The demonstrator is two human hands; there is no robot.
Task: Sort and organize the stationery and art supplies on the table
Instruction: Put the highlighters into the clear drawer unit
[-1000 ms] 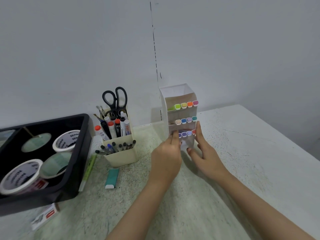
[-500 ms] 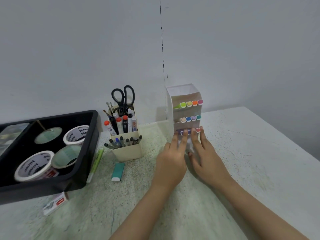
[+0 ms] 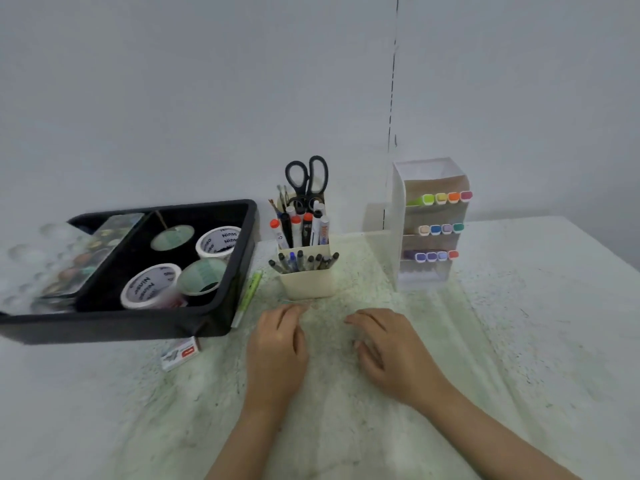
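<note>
Both hands lie mid-surface, toward the near edge: left hand (image 3: 277, 344) and right hand (image 3: 391, 351) rest palm-down with fingers loosely curled, holding nothing that shows. At the far edge, against the wall, the marker rack (image 3: 431, 223) stands upright with caps facing outward in three tiers, presumably so colours read at a glance; beside it, toward the left edge, the pen holder (image 3: 306, 275) keeps pens and scissors (image 3: 306, 178) upright. The black tray (image 3: 221, 306) at the left edge groups tape rolls (image 3: 152, 285). A green highlighter (image 3: 251, 292) and small box (image 3: 180, 353) lie loose just beside the tray, probably unsorted. The tray's left compartment is blurred; anything beneath the left hand is hidden
</note>
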